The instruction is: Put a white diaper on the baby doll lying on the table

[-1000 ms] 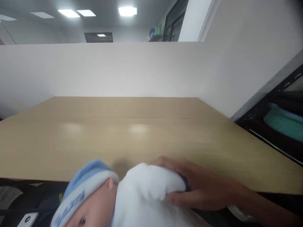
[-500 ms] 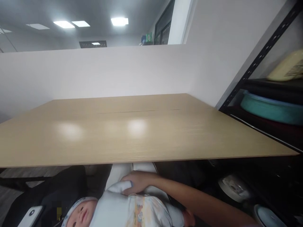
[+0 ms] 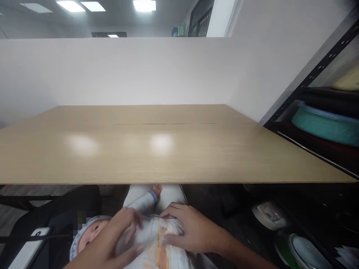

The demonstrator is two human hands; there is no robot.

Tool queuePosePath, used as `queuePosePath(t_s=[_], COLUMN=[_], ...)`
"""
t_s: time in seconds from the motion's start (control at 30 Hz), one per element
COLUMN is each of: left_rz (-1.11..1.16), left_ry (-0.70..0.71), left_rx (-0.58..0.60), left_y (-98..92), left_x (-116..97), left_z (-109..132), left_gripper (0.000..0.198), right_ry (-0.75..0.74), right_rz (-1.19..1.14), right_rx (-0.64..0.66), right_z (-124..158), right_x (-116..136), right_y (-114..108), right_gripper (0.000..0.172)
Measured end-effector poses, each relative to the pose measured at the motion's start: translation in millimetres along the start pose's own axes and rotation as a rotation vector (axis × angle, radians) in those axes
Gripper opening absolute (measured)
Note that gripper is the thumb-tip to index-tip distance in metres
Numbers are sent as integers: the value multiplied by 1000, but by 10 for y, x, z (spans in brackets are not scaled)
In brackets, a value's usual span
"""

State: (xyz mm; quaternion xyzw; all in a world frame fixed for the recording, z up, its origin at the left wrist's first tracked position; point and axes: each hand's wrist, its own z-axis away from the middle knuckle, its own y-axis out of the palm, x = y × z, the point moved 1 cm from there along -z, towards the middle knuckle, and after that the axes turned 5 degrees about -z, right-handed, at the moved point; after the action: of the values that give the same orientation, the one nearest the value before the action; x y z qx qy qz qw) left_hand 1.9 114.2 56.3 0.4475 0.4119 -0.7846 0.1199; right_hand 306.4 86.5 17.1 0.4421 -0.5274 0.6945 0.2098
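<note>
And there lay the doll [image 3: 146,229], face up across the person's lap [image 3: 169,196] just below the table edge [image 3: 179,183], its body between the two hands. The left hand [image 3: 123,233], blurred, hung over its chest with thumb and fingers parted, while the right hand [image 3: 193,229] lay spread on the printed diaper [image 3: 162,246], whether pinching it I couldn't tell!

Left hand [image 3: 118,232], right hand [image 3: 191,228], thumbs apart
</note>
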Motion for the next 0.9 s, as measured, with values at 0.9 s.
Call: queuePosePath(t_s=[0.9], left_rz=[-243], left_ry=[95], left_rx=[-93], left_y=[473], left_x=[328], left_z=[-641], left_gripper=[40], right_ry=[-356], right_rz=[548], right_rx=[-445], right_z=[572], right_x=[-119], right_y=[1084], right_gripper=[26])
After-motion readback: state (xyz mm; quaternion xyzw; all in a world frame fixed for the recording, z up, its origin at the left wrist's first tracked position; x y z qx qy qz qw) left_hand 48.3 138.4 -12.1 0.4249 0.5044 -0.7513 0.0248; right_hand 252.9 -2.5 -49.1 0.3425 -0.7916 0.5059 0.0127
